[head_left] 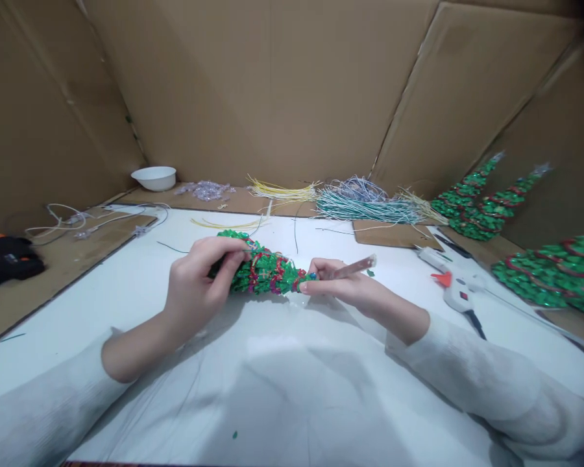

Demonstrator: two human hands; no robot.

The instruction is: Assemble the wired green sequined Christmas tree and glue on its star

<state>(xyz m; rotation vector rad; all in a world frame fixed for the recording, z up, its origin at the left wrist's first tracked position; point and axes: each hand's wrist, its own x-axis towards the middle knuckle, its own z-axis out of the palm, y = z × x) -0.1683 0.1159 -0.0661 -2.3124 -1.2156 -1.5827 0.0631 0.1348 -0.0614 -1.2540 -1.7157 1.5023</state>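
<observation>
So the person's got a little green tinsel tree (pixel 263 269) lying on its side over the middle of the white bench (pixel 126 292), held just off the surface between both hands. Left hand (pixel 197 285) is wrapped round the wide bottom end, fingers curled shut on the fluffy part, and the right hand (pixel 338 282) is pinched closed on the narrow tip end, where a thin clear stick (pixel 355 266) pokes out between the fingers. The tree looks super light and kind of squishy, all crinkly shiny foil with red garland wound around it, so I'd guess it crushes easy; best to hold it by the base and the stick like that, not squeeze the middle. Along the far edge there's a messy heap of thin wires (pixel 365 201) in teal, white and yellow, a white bowl (pixel 154 177) near the far left corner, and some clear plastic bits (pixel 207 190) beside it. Right side has a white glue gun (pixel 455 285) with an orange trigger, and finished trees (pixel 477 201) leaning against the cardboard wall (pixel 272 84). A black glue gun (pixel 7 259) sits off the left edge.
</observation>
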